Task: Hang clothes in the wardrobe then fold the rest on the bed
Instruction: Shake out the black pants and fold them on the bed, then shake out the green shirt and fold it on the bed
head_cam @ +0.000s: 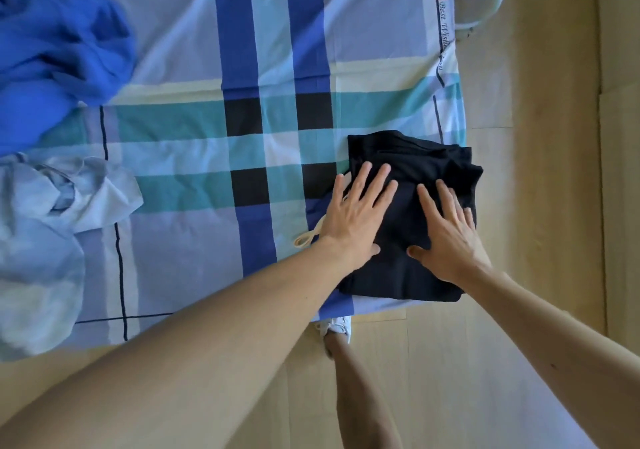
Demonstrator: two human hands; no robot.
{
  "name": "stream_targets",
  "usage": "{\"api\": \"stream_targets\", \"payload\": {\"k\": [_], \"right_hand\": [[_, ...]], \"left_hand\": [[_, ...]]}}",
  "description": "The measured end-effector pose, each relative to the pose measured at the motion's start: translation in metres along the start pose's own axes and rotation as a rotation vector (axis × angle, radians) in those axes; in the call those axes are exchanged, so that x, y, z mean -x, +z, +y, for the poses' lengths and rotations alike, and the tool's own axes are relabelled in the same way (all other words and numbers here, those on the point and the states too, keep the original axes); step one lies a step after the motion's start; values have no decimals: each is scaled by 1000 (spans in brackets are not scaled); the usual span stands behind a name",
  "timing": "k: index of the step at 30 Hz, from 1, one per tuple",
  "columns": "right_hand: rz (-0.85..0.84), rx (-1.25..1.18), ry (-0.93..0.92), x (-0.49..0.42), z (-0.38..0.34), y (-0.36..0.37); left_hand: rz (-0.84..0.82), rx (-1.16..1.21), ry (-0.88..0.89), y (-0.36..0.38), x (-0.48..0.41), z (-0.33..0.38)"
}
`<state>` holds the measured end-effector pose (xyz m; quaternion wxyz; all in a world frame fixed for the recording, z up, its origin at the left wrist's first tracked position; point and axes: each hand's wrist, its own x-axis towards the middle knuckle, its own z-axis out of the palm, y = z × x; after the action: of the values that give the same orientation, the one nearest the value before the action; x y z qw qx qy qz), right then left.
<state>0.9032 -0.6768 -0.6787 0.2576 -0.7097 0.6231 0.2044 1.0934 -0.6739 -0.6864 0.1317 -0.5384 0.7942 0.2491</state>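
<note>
Folding stage, partway, I'd judge: one black garment [412,213] is already a compact folded rectangle at the near right corner of the bed [194,50]. Left hand [356,213] and right hand [450,234] lie flat on it, fingers spread, pressing it smooth, gripping nothing. Still unfolded: a crumpled blue garment [59,57] and a pale blue shirt [52,227] on the left side. Wardrobe not in view.

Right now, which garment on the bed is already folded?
The black garment under both hands; the bright blue garment and pale blue garment lie crumpled at the left.
</note>
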Motion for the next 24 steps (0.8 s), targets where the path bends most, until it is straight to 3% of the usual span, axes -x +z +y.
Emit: {"api": "stream_targets", "payload": {"k": [4,9,19,24], "right_hand": [[121,27,47,1,-22,-9],[159,17,-35,-4,-91,-23],[3,-71,-354,-46,-331,-24],[-3,-51,-522,-66,-466,-18]], "left_hand": [[88,118,-14,0,26,-37],[112,109,-236,14,103,-133],[105,-90,-716,24,265,-343],[87,-15,-736,37,300,-398]]}}
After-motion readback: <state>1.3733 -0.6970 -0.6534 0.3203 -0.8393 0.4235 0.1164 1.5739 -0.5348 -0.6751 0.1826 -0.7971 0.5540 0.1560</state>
